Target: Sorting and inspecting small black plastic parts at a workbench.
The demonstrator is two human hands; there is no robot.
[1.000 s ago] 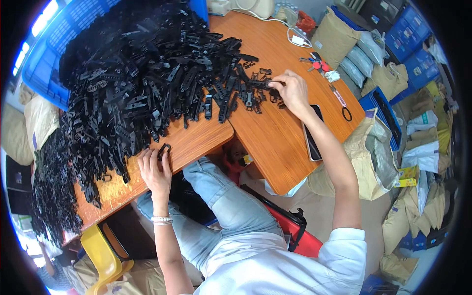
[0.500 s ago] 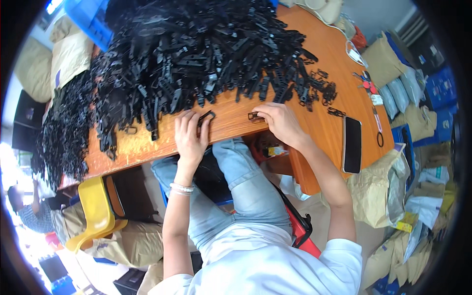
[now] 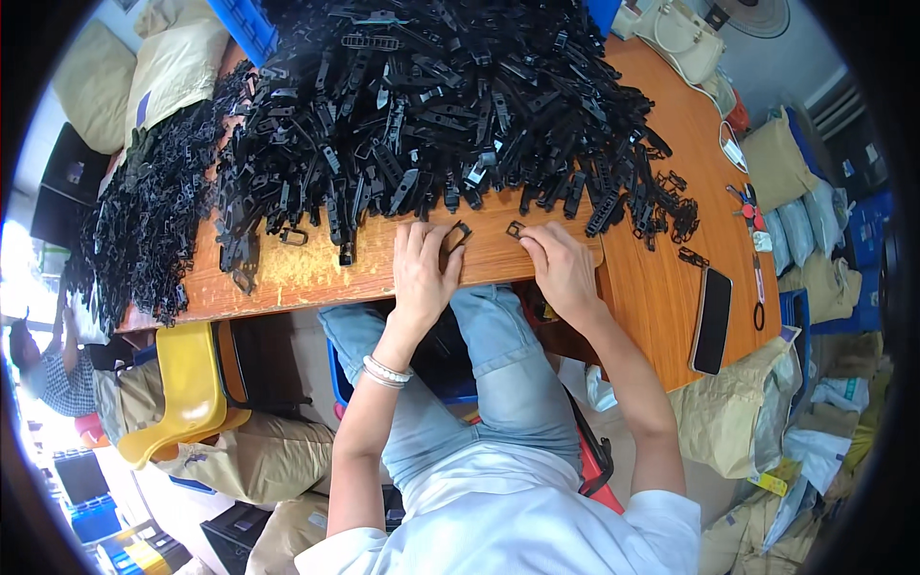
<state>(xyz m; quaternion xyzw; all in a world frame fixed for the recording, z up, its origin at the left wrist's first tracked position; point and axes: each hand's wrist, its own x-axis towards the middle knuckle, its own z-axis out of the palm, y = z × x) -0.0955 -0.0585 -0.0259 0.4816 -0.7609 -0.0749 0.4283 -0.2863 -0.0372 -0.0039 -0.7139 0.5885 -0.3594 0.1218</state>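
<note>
your left hand (image 3: 422, 268) fingers curl on a small black plastic loop (image 3: 458, 236) at the wooden table (image 3: 661, 287) edge; right hand (image 3: 561, 268) fingertips pinch a smaller black clip (image 3: 517, 229). both look light, stiff, likely slick, so grip the rims. the heap of black parts (image 3: 431, 105) crowds 12 o'clock; a phone (image 3: 711, 319) lies at 3 o'clock.

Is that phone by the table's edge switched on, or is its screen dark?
Dark. The phone lies flat on the wooden table, its face plain black with no lit picture. Whether it is powered off cannot be told.
</note>
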